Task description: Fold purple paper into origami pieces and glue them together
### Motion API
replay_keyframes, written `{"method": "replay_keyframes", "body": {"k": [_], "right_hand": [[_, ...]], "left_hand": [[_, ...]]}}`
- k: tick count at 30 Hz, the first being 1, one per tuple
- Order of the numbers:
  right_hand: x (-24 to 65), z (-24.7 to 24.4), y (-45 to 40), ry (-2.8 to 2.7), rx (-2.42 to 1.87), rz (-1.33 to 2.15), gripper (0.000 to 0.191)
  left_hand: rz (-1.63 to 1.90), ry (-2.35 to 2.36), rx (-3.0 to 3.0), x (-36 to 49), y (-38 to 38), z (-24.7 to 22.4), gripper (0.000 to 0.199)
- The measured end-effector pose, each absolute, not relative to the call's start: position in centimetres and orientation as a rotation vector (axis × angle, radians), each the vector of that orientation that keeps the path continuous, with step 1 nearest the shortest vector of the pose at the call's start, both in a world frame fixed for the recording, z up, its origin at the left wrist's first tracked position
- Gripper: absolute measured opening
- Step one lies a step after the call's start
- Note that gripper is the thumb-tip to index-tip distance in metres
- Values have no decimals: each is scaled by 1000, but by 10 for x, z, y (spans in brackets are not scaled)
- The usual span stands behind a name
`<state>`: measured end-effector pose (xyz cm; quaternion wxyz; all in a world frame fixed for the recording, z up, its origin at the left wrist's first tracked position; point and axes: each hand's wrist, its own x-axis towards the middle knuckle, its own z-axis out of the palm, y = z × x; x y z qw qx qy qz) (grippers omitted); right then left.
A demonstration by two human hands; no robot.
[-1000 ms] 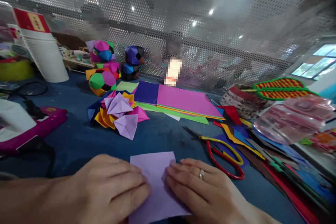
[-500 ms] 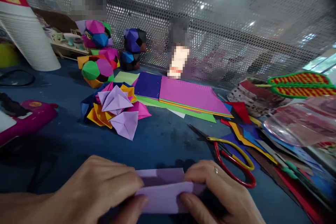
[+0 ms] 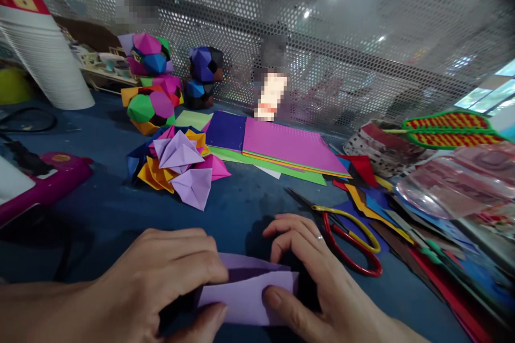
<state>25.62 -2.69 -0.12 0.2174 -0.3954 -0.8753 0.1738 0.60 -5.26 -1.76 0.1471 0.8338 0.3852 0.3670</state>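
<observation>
From where I stand, the purple paper [image 3: 241,300] sits at six o'clock on the blue desk [image 3: 241,214], folded so that its two long upper edges gape apart, the far one rising behind the near. The left hand [image 3: 164,273] pinches its left end, bent fingers over the top and thumb low on the near layer. The right hand [image 3: 328,284] has its thumb on the near layer toward the right end; its fingers are curled, spread well away from the thumb, and seem to hold nothing.

Taking the paper as centre, a stretch of desk opens at twelve o'clock, reaching the stack of coloured sheets [image 3: 292,144]. The folded paper pieces [image 3: 181,153] bound it at eleven. Room is tighter at two o'clock, where scissors [image 3: 341,233] lie just beside the right hand, paper scraps [image 3: 374,215] crowding beyond their handles.
</observation>
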Motion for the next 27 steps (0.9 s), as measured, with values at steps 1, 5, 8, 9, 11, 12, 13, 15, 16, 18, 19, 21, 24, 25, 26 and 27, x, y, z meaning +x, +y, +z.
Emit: {"method": "replay_keyframes", "body": {"k": [1, 5, 8, 9, 11, 12, 13, 15, 16, 18, 19, 21, 24, 25, 26, 27], "right_hand": [[257, -3, -28, -2400, -1078, 529, 17], [259, -11, -29, -2300, -1071, 612, 14], [258, -14, -27, -2214, -1030, 518, 16], [258, -14, -26, -2186, -1016, 476, 16], [257, -14, -24, -2142, -1000, 414, 15], [256, -13, -23, -2127, -994, 398, 15], [256, -12, -22, -2114, -987, 392, 15], [254, -10, -21, -2086, -974, 393, 12], [253, -8, -20, -2074, -962, 392, 9], [250, -3, -20, -2045, -933, 385, 5], [249, -1, -19, -2027, -918, 376, 3], [246, 4, -17, -1985, -895, 336, 2], [239, 11, -12, -1939, -902, 280, 4], [236, 13, -10, -1933, -915, 286, 6], [233, 16, -7, -1924, -927, 304, 7], [229, 19, -3, -1917, -938, 342, 9]], "left_hand": [[990, 1115, 2420, 5, -52, -16, 29], [838, 1213, 2392, 5, -47, -14, 64], [728, 1271, 2266, 8, -43, -11, 69], [695, 1283, 2211, 10, -41, -9, 63], [650, 1301, 2090, 13, -38, -3, 46], [642, 1306, 2023, 14, -37, 0, 37], [649, 1306, 1956, 15, -35, 2, 29], [723, 1266, 1835, 17, -31, 3, 21], [792, 1215, 1797, 18, -29, 2, 23], [952, 1077, 1698, 19, -25, -2, 36], [990, 1008, 1593, 19, -22, -4, 48], [1026, 893, 1393, 20, -16, -6, 65], [955, 835, 1227, 19, -8, 0, 67], [959, 842, 1205, 18, -6, 5, 62], [980, 852, 1193, 17, -3, 10, 55], [1012, 863, 1187, 16, -1, 15, 48]]}}
